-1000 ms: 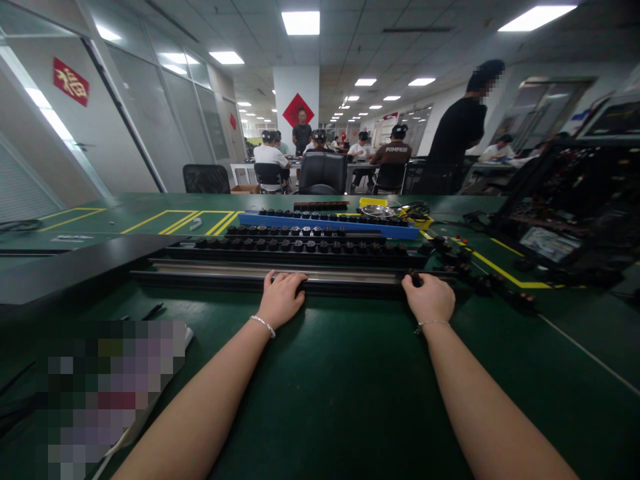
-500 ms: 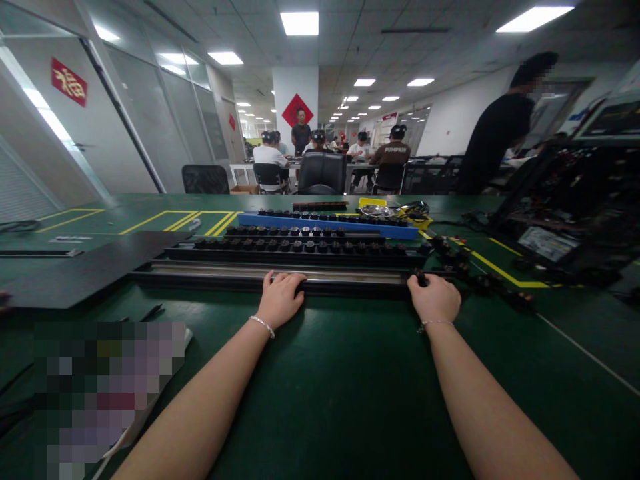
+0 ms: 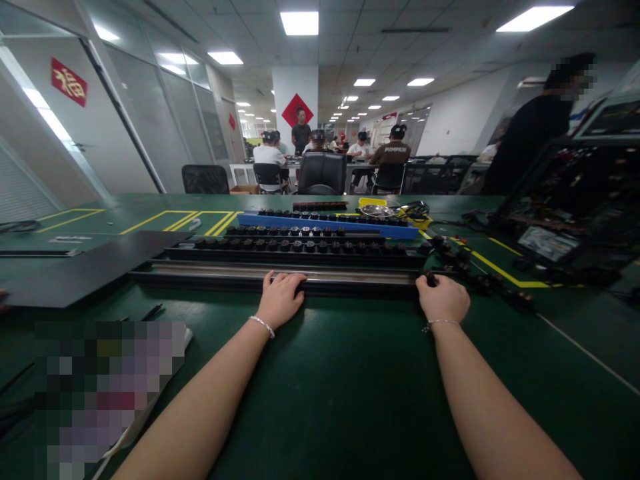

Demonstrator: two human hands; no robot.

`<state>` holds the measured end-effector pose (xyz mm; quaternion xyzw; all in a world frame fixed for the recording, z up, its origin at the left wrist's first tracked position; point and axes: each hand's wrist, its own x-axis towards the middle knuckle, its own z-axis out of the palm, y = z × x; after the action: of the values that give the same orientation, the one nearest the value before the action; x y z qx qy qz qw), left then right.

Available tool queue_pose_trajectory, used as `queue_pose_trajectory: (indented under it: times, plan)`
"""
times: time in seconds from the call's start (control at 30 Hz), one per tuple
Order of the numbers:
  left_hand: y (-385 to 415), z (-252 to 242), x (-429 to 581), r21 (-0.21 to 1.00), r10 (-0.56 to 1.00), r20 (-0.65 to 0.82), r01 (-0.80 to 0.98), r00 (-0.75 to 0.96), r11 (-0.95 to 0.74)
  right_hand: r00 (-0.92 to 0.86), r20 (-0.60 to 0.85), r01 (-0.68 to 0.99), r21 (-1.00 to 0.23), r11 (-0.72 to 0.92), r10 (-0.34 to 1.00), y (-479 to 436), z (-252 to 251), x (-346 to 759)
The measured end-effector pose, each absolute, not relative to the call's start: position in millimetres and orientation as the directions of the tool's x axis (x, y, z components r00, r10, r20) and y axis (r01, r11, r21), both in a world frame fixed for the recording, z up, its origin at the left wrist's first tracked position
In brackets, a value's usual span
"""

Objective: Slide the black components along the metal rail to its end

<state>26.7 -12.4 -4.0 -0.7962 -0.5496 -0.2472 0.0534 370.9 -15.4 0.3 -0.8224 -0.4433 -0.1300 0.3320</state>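
A long black channel rail [image 3: 350, 287] with a metallic strip along its inside lies across the green table. My left hand [image 3: 281, 300] grips its near edge around the middle, fingers bent over the rim. At the rail's right end, my right hand [image 3: 445, 300] is closed in a pinch on a small black part [image 3: 429, 277]; the fingers hide much of it. Just behind lies another black rail [image 3: 300, 255] bearing a row of round black socket-like pieces [image 3: 311, 246].
Farther back are a blue tray [image 3: 325, 227] with similar pieces and a yellow container [image 3: 373, 202]. Loose black parts [image 3: 493, 285] lie to the right, near an open equipment frame [image 3: 570, 200]. A dark flat sheet [image 3: 95, 270] is at left. Someone in black [image 3: 533, 127] stands beyond.
My right hand has shifted slightly right along the rail's end, still pinching the small black part. My left hand has stayed put. The person in black has moved right.
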Motion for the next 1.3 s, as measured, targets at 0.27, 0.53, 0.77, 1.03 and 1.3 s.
queue_pose_trajectory:
  times: [0.27, 0.53, 0.77, 1.03, 1.3]
  plan:
    - [-12, -4, 26, 0.179, 0.849, 0.447, 0.902, 0.282, -0.394, 0.598, 0.51, 0.799, -0.444, -0.406, 0.618, -14, -3, 377]
    - [-11, -6, 25, 0.173, 0.843, 0.457, 0.902, 0.283, -0.396, 0.622, 0.526, 0.781, -0.468, -0.414, 0.58, -13, -6, 382]
    - [-11, -6, 25, 0.176, 0.844, 0.458, 0.902, 0.281, -0.395, 0.643, 0.493, 0.763, -0.481, -0.432, 0.586, -14, -4, 384]
    - [-10, -7, 25, 0.185, 0.843, 0.459, 0.898, 0.28, -0.399, 0.643, 0.518, 0.765, -0.473, -0.437, 0.565, -13, -7, 389]
    - [-11, -7, 25, 0.179, 0.838, 0.466, 0.897, 0.285, -0.405, 0.603, 0.6, 0.797, -0.484, -0.362, 0.525, -8, -18, 403]
